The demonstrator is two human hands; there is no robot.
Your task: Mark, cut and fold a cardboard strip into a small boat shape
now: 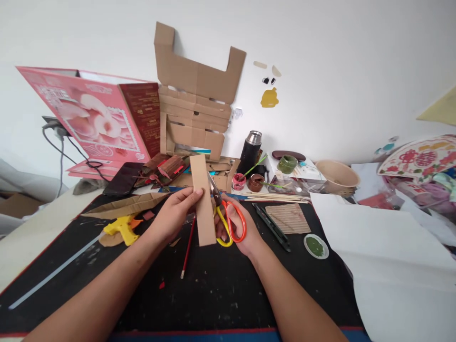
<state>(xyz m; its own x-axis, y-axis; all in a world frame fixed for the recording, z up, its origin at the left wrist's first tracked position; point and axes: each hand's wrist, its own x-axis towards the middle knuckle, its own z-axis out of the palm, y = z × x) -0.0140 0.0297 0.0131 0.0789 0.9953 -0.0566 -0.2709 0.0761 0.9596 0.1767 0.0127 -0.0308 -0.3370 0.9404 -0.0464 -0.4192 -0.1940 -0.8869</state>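
My left hand (181, 204) pinches a narrow strip of brown cardboard (204, 209) by its left edge, with the thumb on its front. The strip stands nearly upright over the black mat (228, 294). In my right hand (245, 228) is a pair of scissors (238, 230) with one red and one yellow handle loop. Their blades point up and lie close to the right edge of the strip; whether they touch it I cannot tell. Below the strip a red pencil (188, 251) rests on the mat.
On the left lie a yellow glue gun (124, 230) and a dark phone (121, 179). A black thermos (250, 152), paint jars and cut cardboard (199, 80) stand at the back. To the right are green pens (272, 225), corrugated cardboard (288, 218), a dish of green paint (316, 246) and white paper (395, 266).
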